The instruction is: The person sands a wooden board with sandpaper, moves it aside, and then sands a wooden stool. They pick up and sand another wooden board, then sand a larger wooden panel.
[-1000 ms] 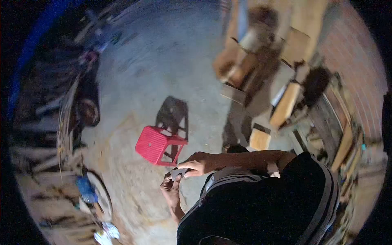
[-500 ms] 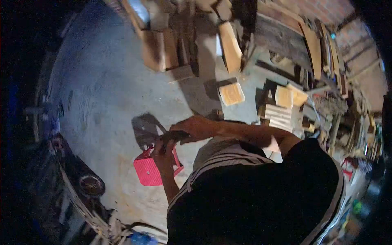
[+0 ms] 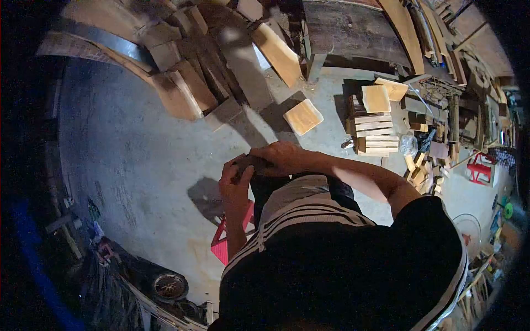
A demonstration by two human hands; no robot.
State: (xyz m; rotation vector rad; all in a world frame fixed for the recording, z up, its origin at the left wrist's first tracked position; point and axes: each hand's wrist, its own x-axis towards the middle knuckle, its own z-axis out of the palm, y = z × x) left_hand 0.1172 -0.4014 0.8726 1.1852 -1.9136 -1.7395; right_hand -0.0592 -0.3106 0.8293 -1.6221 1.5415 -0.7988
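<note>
In front of my waist both hands are close together around a small dark, flat-looking object [image 3: 253, 163], whose kind I cannot make out. My left hand [image 3: 234, 175] has its fingers curled round the object's left end, thumb on the near side. From the right, my right hand [image 3: 280, 156] grips the other end, its fingers partly hidden behind the back of the hand. Below my left forearm stands a red plastic stool [image 3: 220, 246] on the floor, partly covered by that forearm and my clothing.
A square wooden slab [image 3: 303, 116] lies on the concrete floor [image 3: 132, 149] ahead. Stacked wood pieces [image 3: 377, 132] stand to the right, with a second red stool [image 3: 480, 167] beyond. Boards [image 3: 193, 83] lean at the back. A dark roll [image 3: 169, 286] lies at lower left.
The view has shifted, and the near red stool now shows less, further behind my left forearm. Both hands have come up closer to my body, still on the dark object.
</note>
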